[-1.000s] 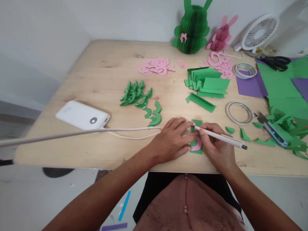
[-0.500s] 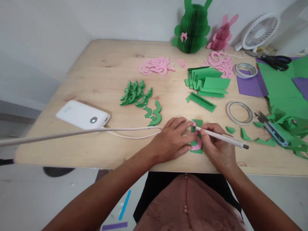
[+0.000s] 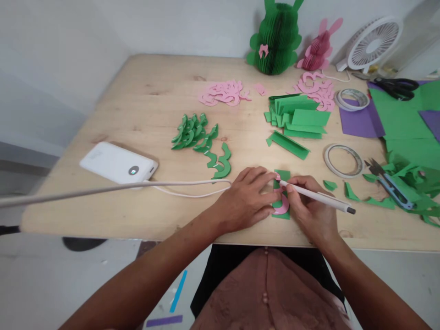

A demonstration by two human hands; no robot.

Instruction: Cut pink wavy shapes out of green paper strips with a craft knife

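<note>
We keep the left hand (image 3: 245,201) flattened, fingers spread and gripping nothing, its fingertips against a curved pink paper cutout (image 3: 283,206) that lies on a green paper strip (image 3: 283,174) near the front edge of the worktop (image 3: 137,101). Our right hand (image 3: 312,213) is closed around a white pen (image 3: 321,196), its tip down at the cutout's right side. To the left, beyond the left hand, we have a cluster of wavy green paper pieces (image 3: 190,133); farther left lies a white power bank (image 3: 113,161) with a cable plugged in. Folded green strips (image 3: 300,117) lie on the far side of our hands. To the right we see a tape roll (image 3: 327,161) and, just beside it, blue-handled snips (image 3: 395,190). A green honeycomb-paper rabbit (image 3: 277,41) stands at the far edge.
</note>
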